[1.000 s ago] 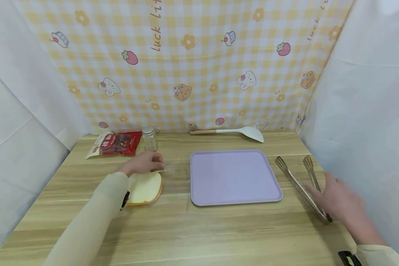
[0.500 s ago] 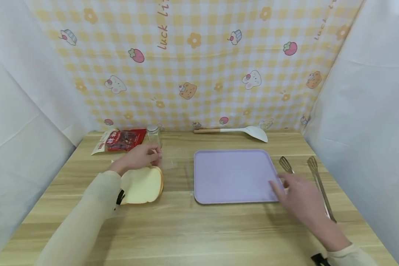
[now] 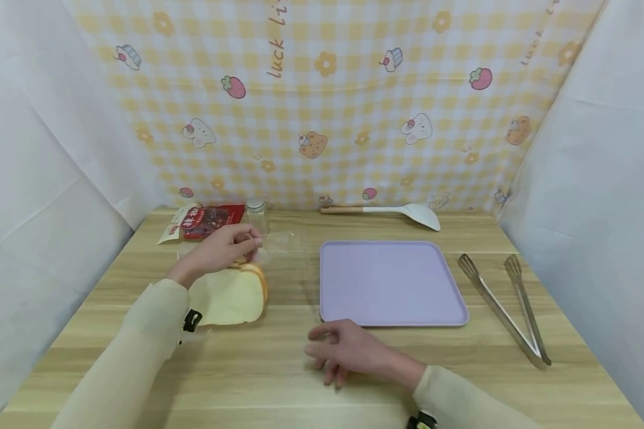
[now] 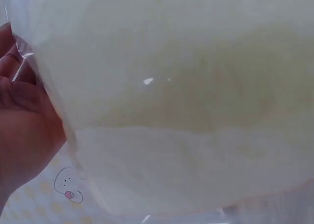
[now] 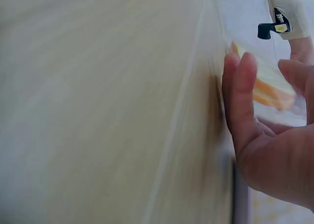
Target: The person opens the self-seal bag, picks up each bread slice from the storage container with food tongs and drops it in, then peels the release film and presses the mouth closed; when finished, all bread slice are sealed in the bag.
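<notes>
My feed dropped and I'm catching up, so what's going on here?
A person's left hand pinches the clear bag around some sliced bread on the left side of the table. The right hand holds nothing, its fingers loosely bent, near the closest left corner of the purple tray. The metal tongs lie to the right of the tray, and the white spatula lies behind it.

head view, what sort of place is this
Probably a makeshift food-prep station: pale sliced bread with orange-brown crust, a lilac rectangular tray and a yellow-and-white checked cloth backdrop with cartoon prints behind.
</notes>
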### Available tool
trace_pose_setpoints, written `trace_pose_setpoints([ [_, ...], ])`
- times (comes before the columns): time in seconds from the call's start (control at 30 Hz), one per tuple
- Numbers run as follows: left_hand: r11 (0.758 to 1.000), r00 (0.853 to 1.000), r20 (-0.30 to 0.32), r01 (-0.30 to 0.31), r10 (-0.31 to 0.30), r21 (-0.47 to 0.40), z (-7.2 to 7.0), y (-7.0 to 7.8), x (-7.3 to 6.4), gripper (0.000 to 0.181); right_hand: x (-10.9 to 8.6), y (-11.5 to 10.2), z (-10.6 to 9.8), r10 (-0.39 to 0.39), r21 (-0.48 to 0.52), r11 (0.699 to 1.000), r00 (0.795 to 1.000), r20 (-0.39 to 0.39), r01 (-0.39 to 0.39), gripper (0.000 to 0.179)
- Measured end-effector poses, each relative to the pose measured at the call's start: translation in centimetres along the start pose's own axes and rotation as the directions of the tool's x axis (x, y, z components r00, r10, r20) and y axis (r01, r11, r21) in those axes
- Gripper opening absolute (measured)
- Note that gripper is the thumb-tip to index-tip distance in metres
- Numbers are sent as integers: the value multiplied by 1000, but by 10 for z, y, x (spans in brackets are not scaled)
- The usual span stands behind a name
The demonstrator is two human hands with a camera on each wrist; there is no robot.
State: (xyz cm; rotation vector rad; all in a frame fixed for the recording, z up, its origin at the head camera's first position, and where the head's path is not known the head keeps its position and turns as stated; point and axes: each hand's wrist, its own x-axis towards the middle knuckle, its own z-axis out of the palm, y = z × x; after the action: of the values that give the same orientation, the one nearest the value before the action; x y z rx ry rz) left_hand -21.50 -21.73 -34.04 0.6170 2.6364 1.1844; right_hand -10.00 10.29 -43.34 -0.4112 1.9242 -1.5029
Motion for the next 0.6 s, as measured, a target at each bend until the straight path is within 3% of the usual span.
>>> trace_pose_setpoints([
  [0.13,997,999,-34,-12,10,-71,-3,0,-8,22,25,-7,19,60,243,967,996,66,-75,65],
  [0.3,986,995,-104,-18,1,-165,-11,-2,-20,24,49,-12,40,76,387,917,995,61,-94,69],
  [0.47,970,986,-163,-22,-19,-244,-16,-6,-31,26,71,-18,51,61,433,901,994,-89,-17,58],
  [0.6,935,981,-193,-34,-37,-354,-16,-10,-39,22,78,-23,51,-22,368,923,968,-250,116,38],
])
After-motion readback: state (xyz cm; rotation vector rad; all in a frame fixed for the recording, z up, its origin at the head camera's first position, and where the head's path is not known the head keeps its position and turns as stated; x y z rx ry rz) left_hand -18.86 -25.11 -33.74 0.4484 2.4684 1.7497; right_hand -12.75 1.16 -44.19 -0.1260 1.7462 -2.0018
